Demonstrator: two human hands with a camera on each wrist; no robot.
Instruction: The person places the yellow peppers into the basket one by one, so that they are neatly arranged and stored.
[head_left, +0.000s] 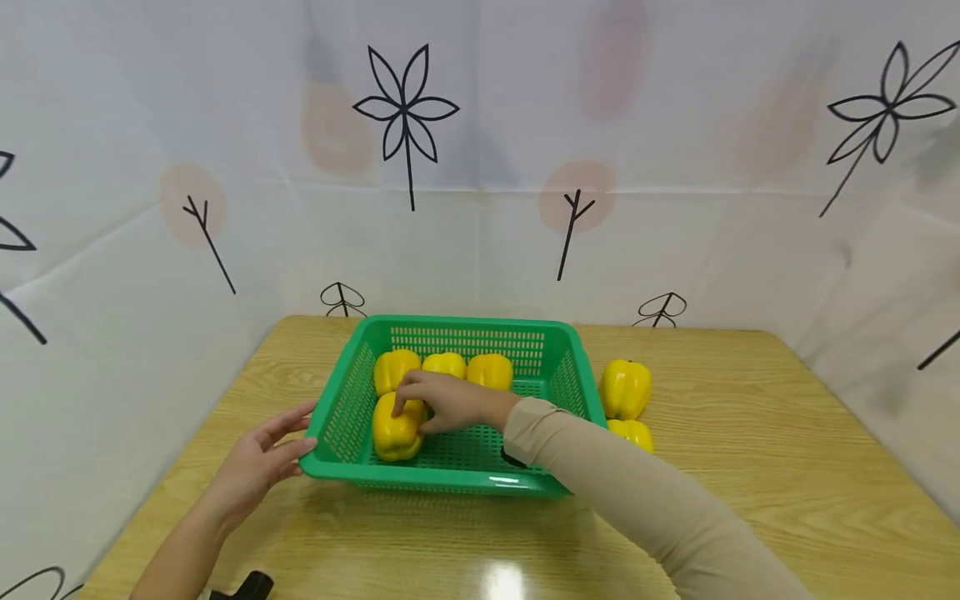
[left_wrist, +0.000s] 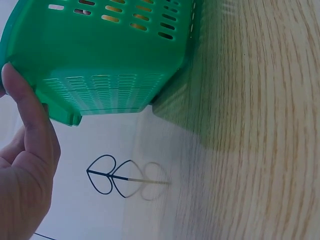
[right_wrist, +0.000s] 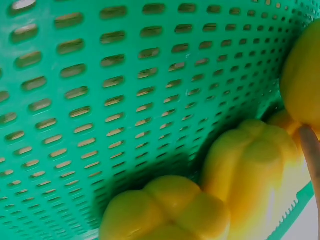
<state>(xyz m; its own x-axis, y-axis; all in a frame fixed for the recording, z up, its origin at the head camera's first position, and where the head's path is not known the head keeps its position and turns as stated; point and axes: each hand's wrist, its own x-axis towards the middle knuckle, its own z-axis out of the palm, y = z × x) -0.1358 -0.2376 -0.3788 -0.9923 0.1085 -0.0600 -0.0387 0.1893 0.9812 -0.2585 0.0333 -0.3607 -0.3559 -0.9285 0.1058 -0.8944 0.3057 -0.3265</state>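
Wood-grain tabletop [head_left: 750, 400] on my feed, with a white backdrop [head_left: 480, 250] behind it, printed with black line flowers; the green basket [head_left: 442, 476] sits on it, two loose peppers [head_left: 626, 389] just to its right; inside, my right hand [head_left: 450, 404] is pinching the front yellow pepper [head_left: 397, 435] between thumb and fingers, three more peppers [head_left: 491, 371] in a row behind; my left hand [head_left: 258, 458] has its fingers loosely spread, touching the basket's left rim
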